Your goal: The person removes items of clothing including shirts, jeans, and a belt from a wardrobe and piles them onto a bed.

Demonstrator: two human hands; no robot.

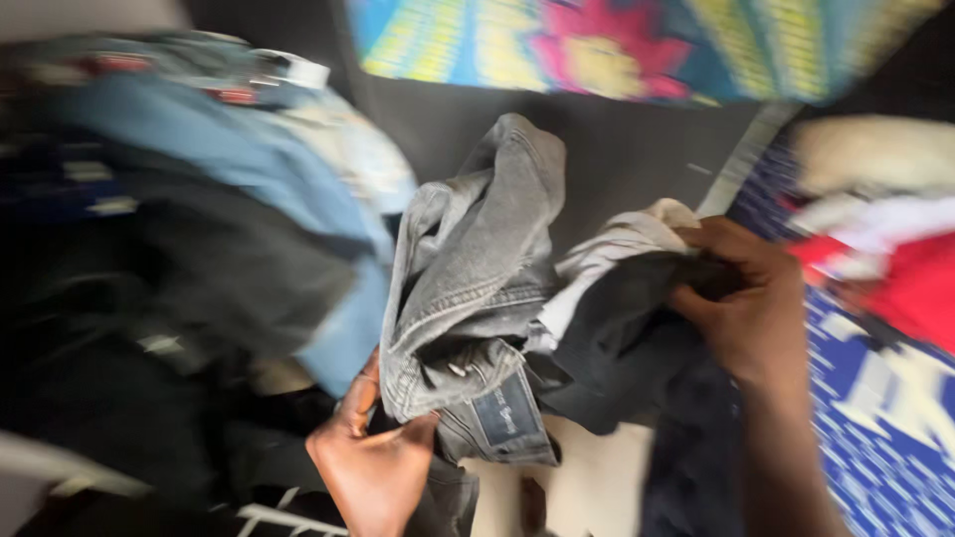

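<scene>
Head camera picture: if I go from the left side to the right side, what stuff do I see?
Pile of blue and dark clothes → left hand → grey jeans → dark garment → right hand → red cloth.

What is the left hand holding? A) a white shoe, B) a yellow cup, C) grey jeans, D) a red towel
C: the left hand grips the waist end of the grey jeans, while the right hand clutches a bunch of dark cloth beside them.
</scene>
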